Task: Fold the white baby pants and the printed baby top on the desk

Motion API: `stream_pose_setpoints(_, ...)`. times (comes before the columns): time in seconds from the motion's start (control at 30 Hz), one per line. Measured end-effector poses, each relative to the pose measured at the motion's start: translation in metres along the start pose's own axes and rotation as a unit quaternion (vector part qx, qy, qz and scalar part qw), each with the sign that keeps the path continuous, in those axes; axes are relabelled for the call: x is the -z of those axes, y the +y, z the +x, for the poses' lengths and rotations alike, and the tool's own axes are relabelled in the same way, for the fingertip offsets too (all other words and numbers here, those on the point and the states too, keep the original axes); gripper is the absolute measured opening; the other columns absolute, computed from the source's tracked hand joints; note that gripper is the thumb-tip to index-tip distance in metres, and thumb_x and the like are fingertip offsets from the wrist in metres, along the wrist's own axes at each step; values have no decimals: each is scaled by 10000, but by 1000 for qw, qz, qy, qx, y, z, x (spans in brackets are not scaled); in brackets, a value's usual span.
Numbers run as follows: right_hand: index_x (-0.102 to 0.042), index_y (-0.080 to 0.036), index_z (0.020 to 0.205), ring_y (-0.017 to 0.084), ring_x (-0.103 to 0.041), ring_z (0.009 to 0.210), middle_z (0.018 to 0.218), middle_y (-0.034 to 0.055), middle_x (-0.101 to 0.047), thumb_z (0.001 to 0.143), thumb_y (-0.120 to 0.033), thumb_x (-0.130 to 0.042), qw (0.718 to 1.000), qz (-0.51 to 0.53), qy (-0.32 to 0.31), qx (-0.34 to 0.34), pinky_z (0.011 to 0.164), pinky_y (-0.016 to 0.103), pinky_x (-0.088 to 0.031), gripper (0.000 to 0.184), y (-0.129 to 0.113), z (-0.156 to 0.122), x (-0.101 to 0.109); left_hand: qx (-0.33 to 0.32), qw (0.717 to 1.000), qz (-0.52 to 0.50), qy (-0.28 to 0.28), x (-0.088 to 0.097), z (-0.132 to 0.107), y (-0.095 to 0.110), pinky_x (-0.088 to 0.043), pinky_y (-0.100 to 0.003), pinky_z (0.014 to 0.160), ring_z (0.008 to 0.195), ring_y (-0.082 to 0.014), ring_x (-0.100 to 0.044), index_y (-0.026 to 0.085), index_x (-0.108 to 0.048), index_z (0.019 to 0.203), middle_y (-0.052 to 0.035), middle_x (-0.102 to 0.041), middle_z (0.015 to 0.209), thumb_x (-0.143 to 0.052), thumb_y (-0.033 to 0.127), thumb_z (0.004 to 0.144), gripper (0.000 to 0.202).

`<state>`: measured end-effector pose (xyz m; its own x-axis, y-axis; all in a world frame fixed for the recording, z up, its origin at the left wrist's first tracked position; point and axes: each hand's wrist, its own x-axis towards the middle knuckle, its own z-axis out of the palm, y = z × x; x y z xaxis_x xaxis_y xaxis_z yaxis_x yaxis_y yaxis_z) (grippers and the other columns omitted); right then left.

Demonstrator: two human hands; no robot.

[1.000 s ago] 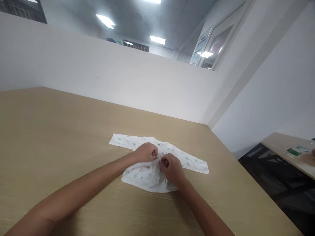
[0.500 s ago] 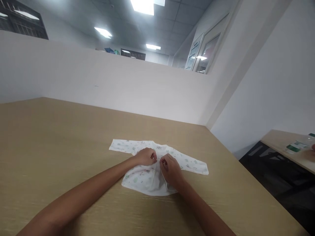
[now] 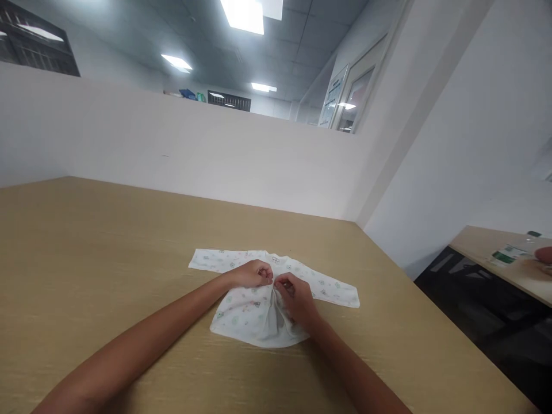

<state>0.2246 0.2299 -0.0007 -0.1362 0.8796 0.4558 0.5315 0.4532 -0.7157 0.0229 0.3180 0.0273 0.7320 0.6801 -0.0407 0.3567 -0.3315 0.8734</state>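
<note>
A small white baby shirt [image 3: 245, 313] with a faint green and grey print lies spread on the table, its sleeves stretched out to both sides and its neck away from me. My left hand [image 3: 255, 272] is closed in a pinch on the shirt's front, just below the neck. Close beside it, my right hand [image 3: 295, 296] pinches the other side of the front opening. Between the hands the cloth is lifted into folds that run down to the hem. Whatever lies right between the fingertips is too small to make out.
The wooden table [image 3: 129, 230] ends at a low white partition [image 3: 207, 149] at the back and a wall on the right. On a lower side table [image 3: 474, 238] at the right a plastic bottle [image 3: 513, 250] lies near a partly visible hand [image 3: 544, 255].
My hands have come closer together at the shirt's front, and the cloth between them is drawn up into sharper folds. The whole view has shifted slightly.
</note>
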Motion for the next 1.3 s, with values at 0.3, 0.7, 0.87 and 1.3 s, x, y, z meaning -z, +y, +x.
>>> stream_pose_setpoints(0.3,-718,-183,869,177,-657,763,870,51,-716,880,-290,-634,999,26,39,-14,724,275,-529,136,1,4,-1,-18,998,-24,-46,0,-3,0,-315,-216,557,609,-104,-460,146,-610,917,9,-544,705,-599,374,848,239)
stream_pose_setpoints(0.7,-709,-175,790,160,-606,675,786,41,-692,859,-307,-681,999,4,49,-22,654,260,-475,151,8,3,-6,-27,995,-70,-64,2,-4,4,-355,-212,548,603,-102,-524,125,-700,920,-55,-681,793,-694,520,847,401)
stream_pose_setpoints(0.87,-706,-170,836,171,-596,708,809,54,-690,901,-358,-622,999,-10,30,-31,670,269,-451,216,10,5,-6,-36,998,-35,37,-5,-2,6,-396,-216,588,655,-141,-590,103,-711,826,-58,-685,735,-727,409,779,310)
stream_pose_setpoints(1.3,-580,-169,907,155,-510,757,834,21,-591,957,-383,-485,993,17,-40,-107,672,246,-406,240,2,6,0,-46,998,-25,36,-4,-4,15,-352,-204,564,629,-123,-551,102,-707,877,-28,-640,702,-642,382,823,292)
